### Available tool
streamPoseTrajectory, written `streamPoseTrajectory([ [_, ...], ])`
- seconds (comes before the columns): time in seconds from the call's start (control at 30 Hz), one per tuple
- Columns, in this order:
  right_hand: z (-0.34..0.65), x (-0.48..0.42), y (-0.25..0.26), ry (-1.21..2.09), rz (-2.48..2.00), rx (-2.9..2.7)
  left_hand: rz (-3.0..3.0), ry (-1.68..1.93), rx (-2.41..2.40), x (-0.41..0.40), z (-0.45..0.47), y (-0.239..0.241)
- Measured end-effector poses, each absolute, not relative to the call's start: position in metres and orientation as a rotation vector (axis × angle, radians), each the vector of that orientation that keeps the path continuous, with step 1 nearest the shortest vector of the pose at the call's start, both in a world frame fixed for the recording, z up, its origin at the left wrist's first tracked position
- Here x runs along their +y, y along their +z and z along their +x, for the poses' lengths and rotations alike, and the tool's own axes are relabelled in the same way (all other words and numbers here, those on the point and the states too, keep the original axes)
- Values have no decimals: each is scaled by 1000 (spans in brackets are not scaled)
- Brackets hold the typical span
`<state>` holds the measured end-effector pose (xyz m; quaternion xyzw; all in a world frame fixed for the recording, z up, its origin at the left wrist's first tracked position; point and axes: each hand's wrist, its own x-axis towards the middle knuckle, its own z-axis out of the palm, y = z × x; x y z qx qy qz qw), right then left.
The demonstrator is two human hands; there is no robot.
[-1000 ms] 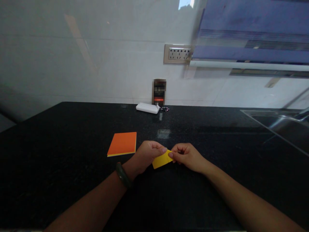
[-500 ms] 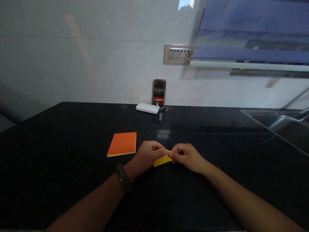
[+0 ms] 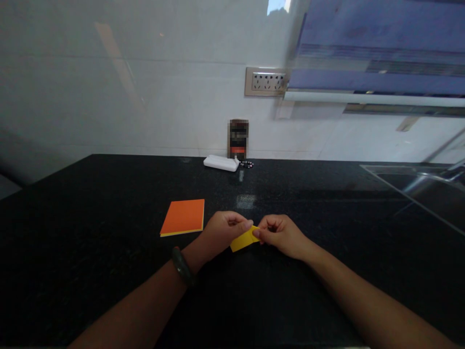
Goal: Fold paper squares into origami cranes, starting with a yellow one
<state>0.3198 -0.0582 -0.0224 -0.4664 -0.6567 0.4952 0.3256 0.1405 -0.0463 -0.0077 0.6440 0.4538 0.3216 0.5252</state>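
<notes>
A small folded yellow paper (image 3: pixel 244 240) is held just above the black countertop (image 3: pixel 109 194), between both my hands. My left hand (image 3: pixel 221 231) pinches its left end with fingers curled; a dark band is on that wrist. My right hand (image 3: pixel 280 235) pinches the paper's right end with thumb and fingers closed. An orange stack of paper squares (image 3: pixel 182 216) lies flat on the counter just left of my left hand.
A white flat box (image 3: pixel 221 163) and a dark blurred container (image 3: pixel 238 138) stand at the back by the wall, below a socket plate (image 3: pixel 264 81). A steel sink (image 3: pixel 417 186) is set into the counter at the right.
The yellow paper was folded narrower half a second ago and now shows a slightly wider face again. Both hands have stayed in place, pinching its ends.
</notes>
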Motion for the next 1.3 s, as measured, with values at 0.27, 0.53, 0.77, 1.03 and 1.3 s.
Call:
streamPoseTrajectory([
  [0.27,317,-61,-19,1172,-1146,-1870,1711,766,1092,-49,140,-9],
  [0.53,316,-64,-12,912,-1156,-1996,1652,805,1068,-53,143,-8],
  [0.77,329,-55,-7,815,-1306,-1786,1550,1011,1281,-48,137,4],
  [1.03,317,-57,-9,1291,-1215,-1475,1364,1003,1209,-52,144,3],
  [1.3,310,-59,-13,1398,-1219,-1394,1213,1000,1129,-56,148,3],
])
